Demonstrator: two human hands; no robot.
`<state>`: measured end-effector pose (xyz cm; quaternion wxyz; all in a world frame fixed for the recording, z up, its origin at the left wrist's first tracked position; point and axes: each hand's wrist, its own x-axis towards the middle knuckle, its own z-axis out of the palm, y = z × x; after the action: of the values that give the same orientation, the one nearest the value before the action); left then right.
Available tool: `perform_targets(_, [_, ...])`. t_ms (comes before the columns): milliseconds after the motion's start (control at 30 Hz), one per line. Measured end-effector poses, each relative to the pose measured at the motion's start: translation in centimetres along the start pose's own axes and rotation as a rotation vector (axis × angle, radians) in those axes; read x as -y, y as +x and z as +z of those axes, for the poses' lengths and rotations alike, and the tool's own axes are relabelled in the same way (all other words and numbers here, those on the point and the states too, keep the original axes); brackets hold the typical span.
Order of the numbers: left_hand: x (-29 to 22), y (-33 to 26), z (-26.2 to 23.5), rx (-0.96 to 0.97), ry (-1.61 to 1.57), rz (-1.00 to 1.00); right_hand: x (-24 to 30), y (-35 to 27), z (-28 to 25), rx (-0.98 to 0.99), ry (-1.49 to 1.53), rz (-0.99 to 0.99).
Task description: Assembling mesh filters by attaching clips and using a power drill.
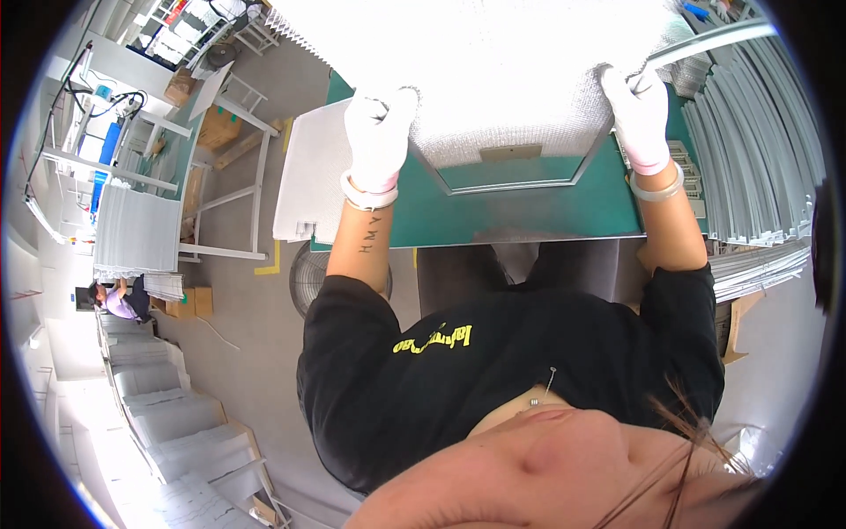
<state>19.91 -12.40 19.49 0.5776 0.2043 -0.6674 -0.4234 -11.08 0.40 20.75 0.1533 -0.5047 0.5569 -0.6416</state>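
A bright white and silvery sheet with a fine bumpy texture (511,119) spans the space between my hands, its far part washed out by glare. My left hand (382,132), in a white glove, has its fingers closed on the sheet's left edge. The gloved right hand (636,119) pinches the opposite edge, level with it. Beneath the sheet, a thin silver rectangular frame (511,187) rests on the green tabletop (432,220), and the sheet covers most of it. A small tan label (511,153) shows near the sheet's near edge.
White flat panels (308,176) lie at the table's left side. Long pale strips (749,141) are stacked at the right. A floor fan (304,278) stands below the table's left corner. Far left, a person in purple (123,302) is among stacked sheets (137,225).
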Motion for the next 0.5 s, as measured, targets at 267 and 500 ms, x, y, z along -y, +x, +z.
perform_targets(267, [3.5,-5.4,2.3,-0.067,0.009,-0.09,-5.1,-4.5,1.3,-0.016,0.036,0.026])
perform_targets(500, [5.5,-6.6,0.9,0.098,0.015,-0.303,-7.9,-5.9,1.7,0.084,0.224,0.215])
